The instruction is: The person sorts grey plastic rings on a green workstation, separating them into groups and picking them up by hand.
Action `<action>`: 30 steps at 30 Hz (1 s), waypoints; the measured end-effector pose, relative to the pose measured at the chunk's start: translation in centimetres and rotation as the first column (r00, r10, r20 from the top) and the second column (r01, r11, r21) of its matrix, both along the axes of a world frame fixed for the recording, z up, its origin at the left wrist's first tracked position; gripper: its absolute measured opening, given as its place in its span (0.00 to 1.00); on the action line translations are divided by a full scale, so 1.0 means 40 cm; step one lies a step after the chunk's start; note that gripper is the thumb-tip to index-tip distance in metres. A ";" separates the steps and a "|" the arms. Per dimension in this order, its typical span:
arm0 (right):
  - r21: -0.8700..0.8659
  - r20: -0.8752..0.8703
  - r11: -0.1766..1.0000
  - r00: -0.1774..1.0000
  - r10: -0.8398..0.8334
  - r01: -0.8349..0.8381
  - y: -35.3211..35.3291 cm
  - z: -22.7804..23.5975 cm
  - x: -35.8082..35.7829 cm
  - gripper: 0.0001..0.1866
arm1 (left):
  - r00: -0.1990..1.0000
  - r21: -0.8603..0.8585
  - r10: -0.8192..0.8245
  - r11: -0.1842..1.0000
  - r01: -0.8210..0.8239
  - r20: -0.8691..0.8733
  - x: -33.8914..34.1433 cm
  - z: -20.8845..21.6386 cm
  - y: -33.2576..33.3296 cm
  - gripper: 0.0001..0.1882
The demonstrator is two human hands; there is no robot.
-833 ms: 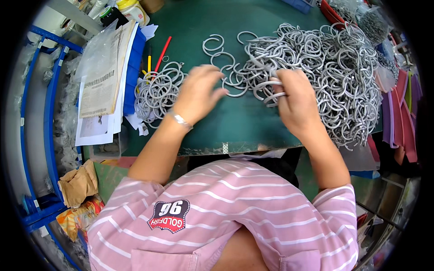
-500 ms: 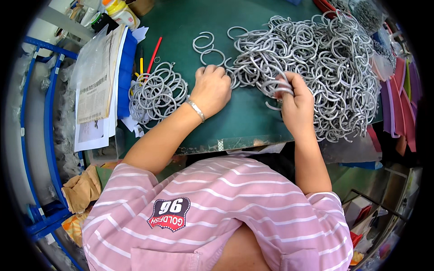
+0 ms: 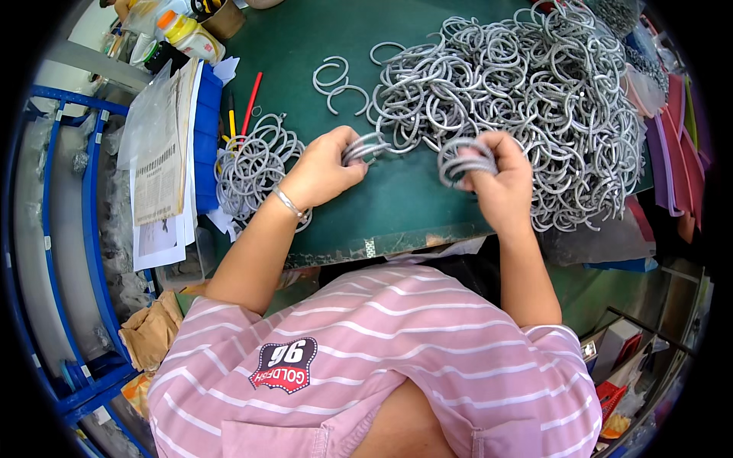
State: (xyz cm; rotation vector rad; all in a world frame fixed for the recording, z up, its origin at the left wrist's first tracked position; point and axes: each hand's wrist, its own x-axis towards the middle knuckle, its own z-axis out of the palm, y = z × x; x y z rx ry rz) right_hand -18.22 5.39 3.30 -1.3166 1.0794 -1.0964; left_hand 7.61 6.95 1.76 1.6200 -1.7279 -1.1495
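Observation:
My left hand (image 3: 324,169), with a silver bracelet at its wrist, pinches several grey C-shaped rings (image 3: 363,149) between thumb and fingers. Facing it across a short gap, my right hand (image 3: 505,177) grips another bunch of C-shaped rings (image 3: 460,162), slightly blurred. A large heap of the same ribbed grey rings (image 3: 534,107) spreads over the right of the green table, just beyond my right hand. Two loose rings (image 3: 347,99) lie to the left of the heap. Beside my left forearm sits a smaller pile of rings (image 3: 256,172), partly hidden by the arm.
A red pen (image 3: 253,103) and a yellow-and-black pen (image 3: 232,114) lie behind the small pile. At left stands a blue bin (image 3: 208,114) with papers (image 3: 160,168) against it. A yellow bottle (image 3: 191,34) stands at the back left. The table's front edge (image 3: 397,246) runs before me.
My left hand has drawn back toward me and left from the heap's edge, and rings now show in its fingers. The rings in my right hand have swung left, clear of the heap.

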 end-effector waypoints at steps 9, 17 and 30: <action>-0.307 -0.424 0.864 0.870 0.253 -0.400 0.054 -0.047 0.017 0.08 | 0.364 0.207 0.348 0.904 -0.374 -0.864 -0.081 0.020 -0.111 0.08; -0.276 -0.401 0.904 0.894 0.200 -0.326 0.039 -0.050 -0.011 0.09 | 0.980 -0.823 0.122 0.531 -0.201 -0.161 -0.143 0.011 -0.066 0.08; -0.506 -0.532 0.791 0.846 0.026 -0.342 -0.053 -0.028 0.118 0.13 | 0.398 0.360 0.411 0.911 -0.200 -0.820 -0.031 0.082 -0.093 0.09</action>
